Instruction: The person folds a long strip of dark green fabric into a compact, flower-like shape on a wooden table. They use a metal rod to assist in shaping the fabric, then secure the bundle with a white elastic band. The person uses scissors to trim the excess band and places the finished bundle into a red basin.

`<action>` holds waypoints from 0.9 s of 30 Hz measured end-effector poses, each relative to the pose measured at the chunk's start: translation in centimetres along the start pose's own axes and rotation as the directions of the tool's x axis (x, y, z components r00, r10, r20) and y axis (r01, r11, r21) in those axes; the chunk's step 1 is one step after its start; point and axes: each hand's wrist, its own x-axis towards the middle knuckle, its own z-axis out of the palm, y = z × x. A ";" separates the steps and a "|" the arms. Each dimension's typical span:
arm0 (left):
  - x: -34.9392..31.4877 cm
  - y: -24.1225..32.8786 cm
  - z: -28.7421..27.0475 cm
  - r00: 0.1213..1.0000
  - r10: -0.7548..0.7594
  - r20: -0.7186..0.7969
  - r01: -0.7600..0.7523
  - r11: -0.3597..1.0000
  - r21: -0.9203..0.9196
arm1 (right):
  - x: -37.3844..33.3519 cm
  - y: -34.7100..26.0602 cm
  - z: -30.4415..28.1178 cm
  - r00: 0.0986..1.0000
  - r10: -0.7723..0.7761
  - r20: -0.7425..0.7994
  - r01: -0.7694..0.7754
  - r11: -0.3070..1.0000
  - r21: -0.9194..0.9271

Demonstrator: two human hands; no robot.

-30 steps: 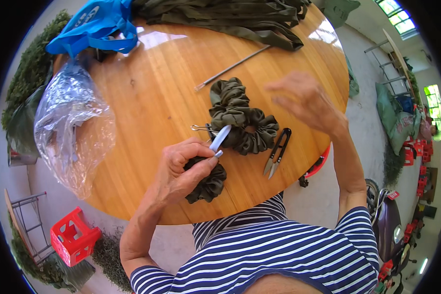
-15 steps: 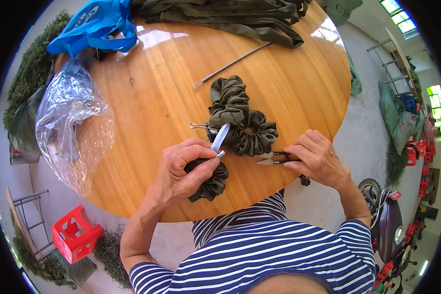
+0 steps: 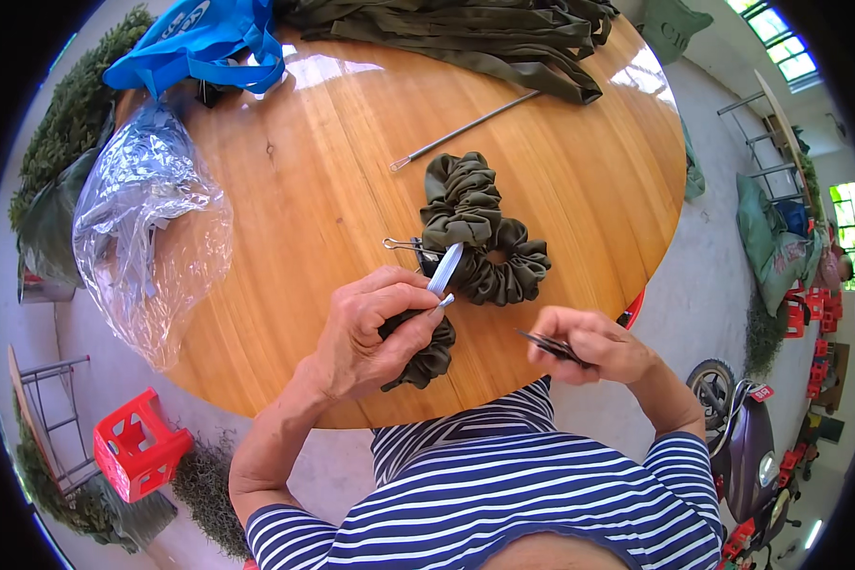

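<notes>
My left hand (image 3: 370, 328) pinches a flat pale-blue elastic band (image 3: 445, 270) between thumb and fingertips, its short end poking out past the thumb. The band runs up to the gathered dark-green fabric scrunchies. One scrunchie (image 3: 461, 198) lies above, another (image 3: 511, 271) to its right; a third (image 3: 431, 359) is partly hidden beneath my left hand. A binder clip (image 3: 404, 244) with wire handles sits at their left edge. My right hand (image 3: 603, 347) is closed round a pair of thread snips (image 3: 556, 348), blades pointing left, near the table's front edge and apart from the band.
Beyond the scrunchies a thin metal rod (image 3: 470, 130) lies on the round wooden table (image 3: 313, 209). Dark-green fabric strips (image 3: 465, 43) are heaped at the far edge. To the left are a clear plastic bag (image 3: 152, 237) and a blue bag (image 3: 199, 47). A red stool (image 3: 141, 445) stands below.
My right hand has moved toward me and turned, carrying the snips away from the scrunchies. My left hand keeps its pinch on the elastic band. The whole view has shifted slightly.
</notes>
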 end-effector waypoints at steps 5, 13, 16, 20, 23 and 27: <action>0.0 -0.1 0.2 0.999 0.043 -0.028 -0.042 0.998 0.047 | 2.3 -1.5 1.6 0.944 0.027 -0.327 -0.101 0.972 -0.213; -0.1 -0.7 0.2 0.995 0.094 -0.020 -0.093 0.995 0.029 | 3.8 -2.6 2.8 0.909 0.031 -0.416 -0.176 0.932 -0.317; -0.1 -0.8 0.1 0.993 0.119 0.000 -0.119 0.993 0.019 | 4.4 -3.0 2.9 0.913 0.036 -0.406 -0.184 0.925 -0.332; -0.1 -0.9 0.1 0.993 0.120 0.020 -0.120 0.993 0.008 | 4.9 -3.3 3.0 0.918 0.023 -0.396 -0.162 0.932 -0.323; -0.1 -1.2 0.1 0.990 0.137 0.027 -0.137 0.991 -0.003 | 5.1 -3.0 2.6 0.918 0.083 -0.388 -0.191 0.950 -0.248; -0.1 -1.2 0.1 0.992 0.122 0.032 -0.121 0.992 -0.033 | 5.2 -3.2 2.6 0.915 0.078 -0.395 -0.189 0.949 -0.251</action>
